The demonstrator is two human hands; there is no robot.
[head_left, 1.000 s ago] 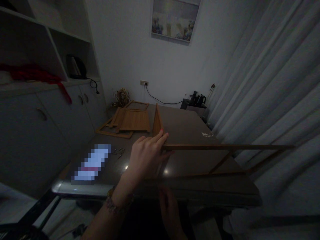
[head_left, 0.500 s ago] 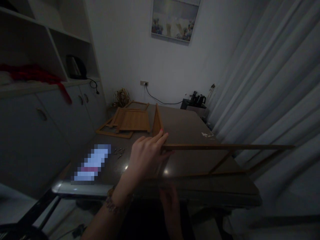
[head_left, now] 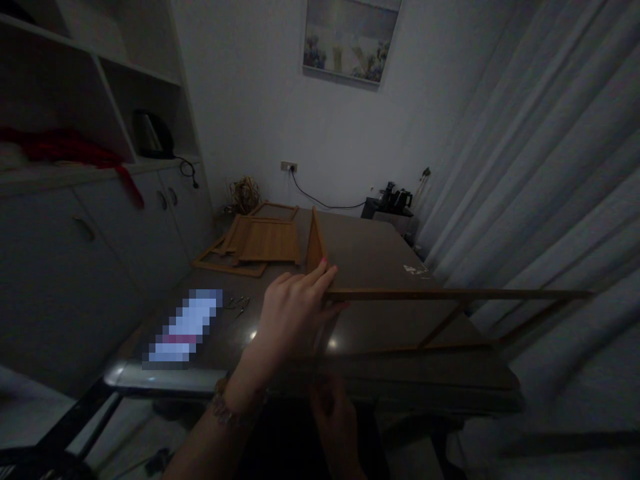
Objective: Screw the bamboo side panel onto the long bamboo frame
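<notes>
My left hand (head_left: 297, 297) is wrapped over the corner of a wooden frame (head_left: 430, 294), where its long top rail meets an upright wooden panel (head_left: 315, 243). From that corner the frame stretches right, past the table's side, with its lower rail along the near part of the table. Low at the near table edge, my right hand (head_left: 336, 413) is beneath the left one, fingers curled together near the frame's lower corner. Shadow hides whatever they pinch. Several small metal screws (head_left: 241, 304) lie left of my left hand.
Slatted wooden panels (head_left: 270, 241) and an open wooden frame (head_left: 230, 269) lie at the table's back left. A blurred-out phone-like screen (head_left: 185, 327) rests at the left front. Curtains (head_left: 540, 200) hang on the right; white cabinets (head_left: 115, 227) stand left.
My right hand has shifted slightly left, its fingers curling closer together. The left hand keeps its hold on the frame, which has barely moved.
</notes>
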